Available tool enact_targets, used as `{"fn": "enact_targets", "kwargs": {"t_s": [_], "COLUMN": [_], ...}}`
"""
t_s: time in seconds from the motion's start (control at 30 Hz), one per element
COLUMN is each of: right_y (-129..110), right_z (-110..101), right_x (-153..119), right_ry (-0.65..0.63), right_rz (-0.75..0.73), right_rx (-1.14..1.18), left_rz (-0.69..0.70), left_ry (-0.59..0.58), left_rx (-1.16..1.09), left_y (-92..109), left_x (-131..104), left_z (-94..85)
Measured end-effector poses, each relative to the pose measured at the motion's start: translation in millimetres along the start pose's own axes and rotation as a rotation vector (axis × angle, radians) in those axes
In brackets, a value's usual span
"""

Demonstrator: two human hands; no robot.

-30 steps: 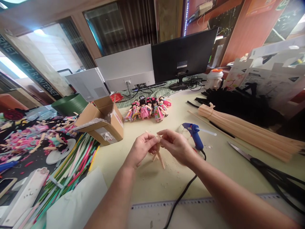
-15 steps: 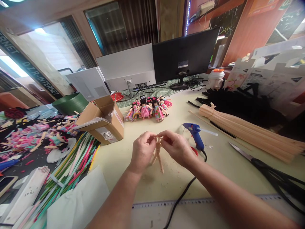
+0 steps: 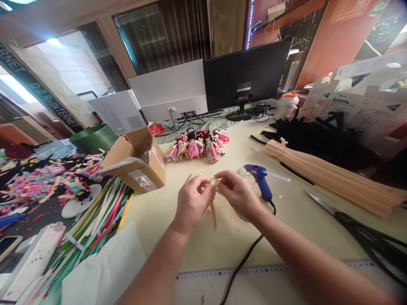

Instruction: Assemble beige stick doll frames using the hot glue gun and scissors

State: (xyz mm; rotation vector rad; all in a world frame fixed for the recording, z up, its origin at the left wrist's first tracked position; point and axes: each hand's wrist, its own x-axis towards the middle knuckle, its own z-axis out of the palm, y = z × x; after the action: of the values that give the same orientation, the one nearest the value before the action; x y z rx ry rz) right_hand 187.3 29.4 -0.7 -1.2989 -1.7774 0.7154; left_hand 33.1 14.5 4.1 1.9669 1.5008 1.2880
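Between my two hands, above the middle of the table, is a small beige doll body of twisted pipe cleaners [image 3: 213, 209], its legs hanging down. My left hand [image 3: 193, 198] pinches it from the left near the top. From the right, the fingers of my right hand [image 3: 237, 192] pinch the same upper part. A pale round bit shows between the fingertips; its details are too small to tell. Behind my right hand, a blue glue gun [image 3: 260, 178] with a clear glue stick lies on the table, its black cord running toward me.
Several finished dolls [image 3: 193, 146] stand at the back beside an open cardboard box [image 3: 144, 171]. Coloured pipe cleaners [image 3: 92, 220] lie left. A beige pipe cleaner bundle [image 3: 330, 178], black pipe cleaners [image 3: 327, 142] and large scissors [image 3: 352, 228] lie right. A ruler [image 3: 267, 269] crosses the front.
Both hands have shifted slightly and turned the doll body, so a pale round bit now shows at its top. My right hand has moved a little to the right.
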Motion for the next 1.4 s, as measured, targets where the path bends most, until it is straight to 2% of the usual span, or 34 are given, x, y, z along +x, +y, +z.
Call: {"fn": "enact_targets", "kwargs": {"t_s": [0.1,0.17,0.23,0.4,0.6,0.73,0.83,1.0,1.23,1.4], "right_y": [1.7,0.2,-2.0,-4.2,0.7,2.5,3.2,3.1,-2.1,-5.5], "right_z": [0.0,-1.0,-3.4,-11.5,-12.1,-10.0,-8.4,-6.2,-8.1,-10.4], "right_x": [0.4,0.4,1.0,4.7,1.5,-2.0,-3.1,-3.1,-3.2,-1.7], "right_ry": [-0.008,-0.026,-0.039,-0.070,-0.018,0.046,0.046,0.024,0.027,0.009], "right_rz": [0.003,0.003,0.012,0.054,-0.232,-0.367,-0.373,-0.327,-0.286,-0.236], "right_rx": [0.027,0.024,0.012,-0.066,-0.411,-0.550,-0.523,-0.385,-0.294,-0.259], "left_rz": [-0.003,-0.015,-0.029,-0.042,-0.027,-0.018,-0.088,-0.242,-0.179,-0.171], "left_ry": [-0.080,-0.088,-0.107,-0.239,-0.281,-0.246,-0.228,-0.269,-0.295,-0.326], "left_rx": [-0.022,-0.032,-0.072,-0.167,-0.138,-0.086,-0.101,-0.239,-0.230,-0.201], "left_y": [-0.8,-2.4,-4.0,-5.3,-1.5,2.5,4.8,9.7,15.5,11.7], "left_x": [-0.8,-0.7,0.0,2.4,0.6,-1.1,-3.0,-7.3,-7.5,-6.8], "left_z": [3.5,4.4,3.5,-1.6,-2.5,-2.4,-2.0,-0.2,-0.4,-2.5]}}
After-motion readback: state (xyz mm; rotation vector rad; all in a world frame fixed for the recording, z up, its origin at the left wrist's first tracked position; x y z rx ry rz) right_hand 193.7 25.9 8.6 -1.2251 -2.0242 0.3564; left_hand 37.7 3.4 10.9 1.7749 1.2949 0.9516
